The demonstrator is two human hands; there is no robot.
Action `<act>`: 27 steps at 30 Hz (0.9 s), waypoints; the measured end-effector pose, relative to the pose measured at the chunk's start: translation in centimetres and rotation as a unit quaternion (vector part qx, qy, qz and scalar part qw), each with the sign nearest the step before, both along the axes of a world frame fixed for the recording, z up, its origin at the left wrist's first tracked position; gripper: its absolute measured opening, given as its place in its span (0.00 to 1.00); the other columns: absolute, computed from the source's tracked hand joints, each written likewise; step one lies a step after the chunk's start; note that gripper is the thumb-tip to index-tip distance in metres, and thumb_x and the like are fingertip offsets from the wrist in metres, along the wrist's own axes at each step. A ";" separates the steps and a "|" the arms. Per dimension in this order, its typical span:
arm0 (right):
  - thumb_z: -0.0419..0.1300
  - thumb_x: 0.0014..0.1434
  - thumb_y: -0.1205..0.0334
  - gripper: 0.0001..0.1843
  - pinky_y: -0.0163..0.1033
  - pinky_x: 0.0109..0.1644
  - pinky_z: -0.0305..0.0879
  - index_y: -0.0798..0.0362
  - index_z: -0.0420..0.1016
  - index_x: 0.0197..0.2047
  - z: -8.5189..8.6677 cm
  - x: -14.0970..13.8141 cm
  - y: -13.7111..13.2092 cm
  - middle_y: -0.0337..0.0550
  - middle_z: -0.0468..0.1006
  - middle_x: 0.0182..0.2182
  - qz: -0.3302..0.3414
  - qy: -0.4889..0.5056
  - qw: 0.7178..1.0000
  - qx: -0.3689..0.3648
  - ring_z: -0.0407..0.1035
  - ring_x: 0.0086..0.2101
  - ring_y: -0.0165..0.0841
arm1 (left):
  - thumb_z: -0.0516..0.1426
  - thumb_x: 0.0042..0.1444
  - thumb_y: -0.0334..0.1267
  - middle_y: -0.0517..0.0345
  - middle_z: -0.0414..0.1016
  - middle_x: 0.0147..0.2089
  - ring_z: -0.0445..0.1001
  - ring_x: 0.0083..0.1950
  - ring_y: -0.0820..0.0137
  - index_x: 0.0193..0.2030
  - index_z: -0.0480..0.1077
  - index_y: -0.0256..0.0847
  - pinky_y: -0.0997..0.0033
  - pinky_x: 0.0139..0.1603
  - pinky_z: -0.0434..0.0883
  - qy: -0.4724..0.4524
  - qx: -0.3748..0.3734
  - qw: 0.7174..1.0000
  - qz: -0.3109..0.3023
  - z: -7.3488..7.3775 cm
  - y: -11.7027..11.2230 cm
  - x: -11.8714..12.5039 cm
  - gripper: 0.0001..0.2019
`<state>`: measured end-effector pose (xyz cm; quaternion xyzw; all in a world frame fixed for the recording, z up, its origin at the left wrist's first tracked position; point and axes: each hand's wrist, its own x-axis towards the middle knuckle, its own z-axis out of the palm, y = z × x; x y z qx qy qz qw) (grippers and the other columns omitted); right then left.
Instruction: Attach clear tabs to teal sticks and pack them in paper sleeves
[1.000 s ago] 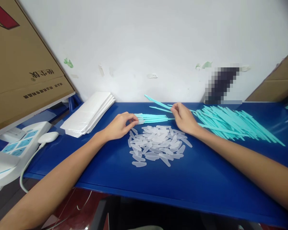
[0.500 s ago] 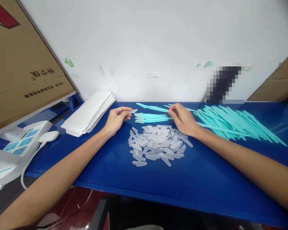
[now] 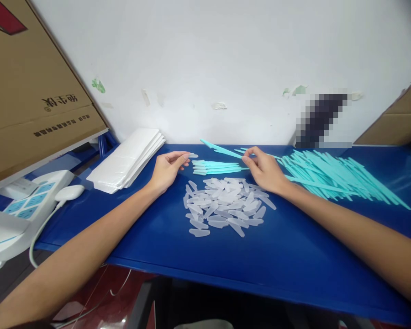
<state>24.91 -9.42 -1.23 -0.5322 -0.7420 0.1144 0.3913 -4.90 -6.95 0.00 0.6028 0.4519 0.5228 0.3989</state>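
Dozens of frosted covers (image 3: pixel 224 201) form a heap on the blue table (image 3: pixel 198 258). Beyond the heap's left side, the left hand (image 3: pixel 168 170) pinches a single cover (image 3: pixel 193 156); beyond its right side, the right hand (image 3: pixel 263 170) pinches a turquoise stick (image 3: pixel 226 151). Just behind the heap lies a short row of sticks (image 3: pixel 217 168); right of it, a larger pile of sticks (image 3: pixel 339 178); left of it, white packets (image 3: pixel 125 160) and a power strip (image 3: pixel 34 201).

Cap (image 3: pixel 193 155): small, translucent white, pinched in left hand (image 3: pixel 169 170), free end rightward, apart from stick. Stick (image 3: pixel 226 151): thin, turquoise, in right hand (image 3: pixel 262 168), tilted, tip up to left. Row (image 3: pixel 216 167) of turquoise sticks: side by side below stick, left ends paler. Cap pile (image 3: pixel 226 201): loose, nearest viewer. Stick pile (image 3: pixel 332 176): heaped at right, mostly slanting alike.
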 end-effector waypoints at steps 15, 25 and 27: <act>0.51 0.67 0.54 0.09 0.39 0.33 0.52 0.49 0.64 0.38 0.4 -0.1 -0.1 0.30 0.62 0.17 0.037 -0.011 0.999 -0.009 0.54 0.20 0.30 | 0.68 0.51 0.53 0.56 0.77 0.34 0.71 0.32 0.74 0.44 0.81 0.39 0.75 0.31 0.66 -0.015 -0.001 1.000 0.011 -0.1 0.3 -0.3 0.21; 0.52 0.68 0.55 0.08 0.39 0.34 0.53 0.49 0.65 0.39 0.2 0.0 0.1 0.31 0.63 0.18 0.047 -0.028 0.998 -0.010 0.57 0.21 0.31 | 0.68 0.50 0.53 0.56 0.76 0.34 0.71 0.31 0.75 0.44 0.81 0.39 0.76 0.31 0.66 -0.014 -0.003 1.000 0.010 -0.2 0.3 -0.2 0.22; 0.52 0.68 0.55 0.08 0.39 0.33 0.53 0.49 0.66 0.39 0.1 0.1 0.1 0.31 0.63 0.18 0.047 -0.029 0.998 -0.003 0.58 0.21 0.31 | 0.68 0.50 0.53 0.56 0.77 0.34 0.71 0.31 0.75 0.45 0.81 0.39 0.75 0.31 0.67 -0.004 -0.001 1.000 0.009 -0.2 0.3 -0.3 0.22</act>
